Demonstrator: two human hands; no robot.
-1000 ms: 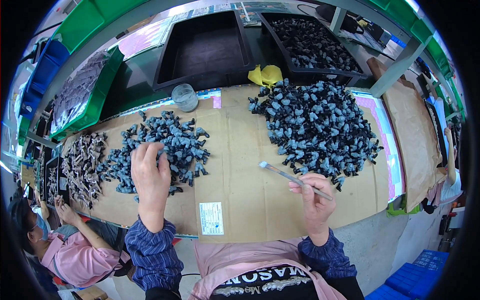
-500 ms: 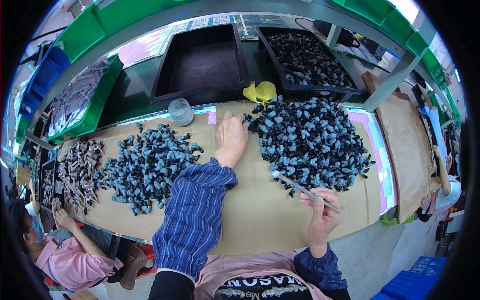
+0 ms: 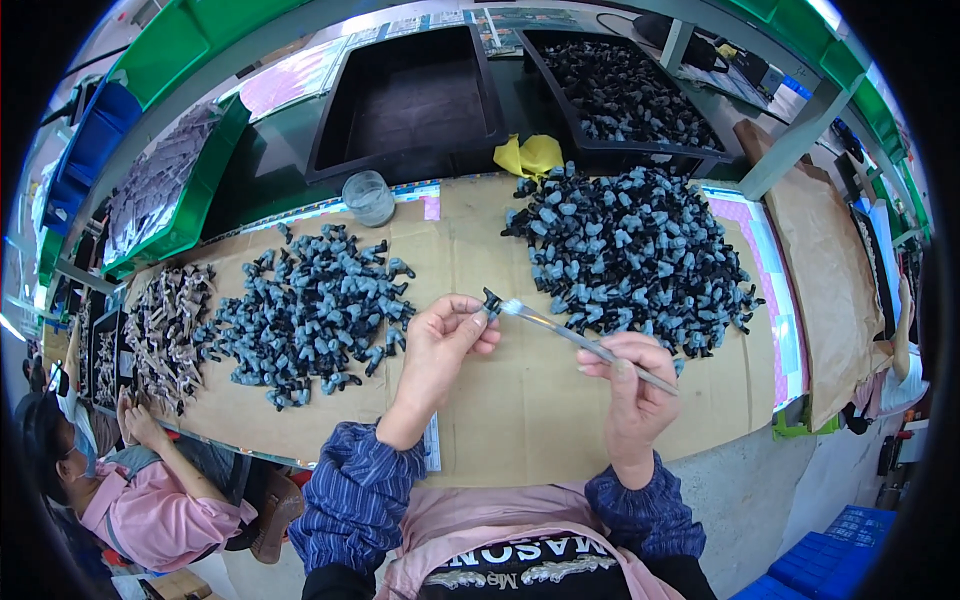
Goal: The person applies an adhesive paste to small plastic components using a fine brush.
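Pinched in the fingertips of my left hand is a small black-and-grey plastic figure part. My right hand grips a slim brush by its handle, and the pale bristle tip is right beside the part, seemingly touching it. Behind my right hand spreads a large pile of grey-and-black figure parts. To the left of my left hand lies a second pile of similar parts. A small clear cup stands at the far edge of the cardboard.
At the back are a black tray with a bare bottom and another black tray full of dark parts. A crumpled yellow cloth lies before them. Brownish parts lie far left, near a co-worker in pink. A shelf post rises right.
My left hand has drawn back from the right pile's far-left edge toward me, now holding a part. The brush tip has left the pile and moved left to that part.
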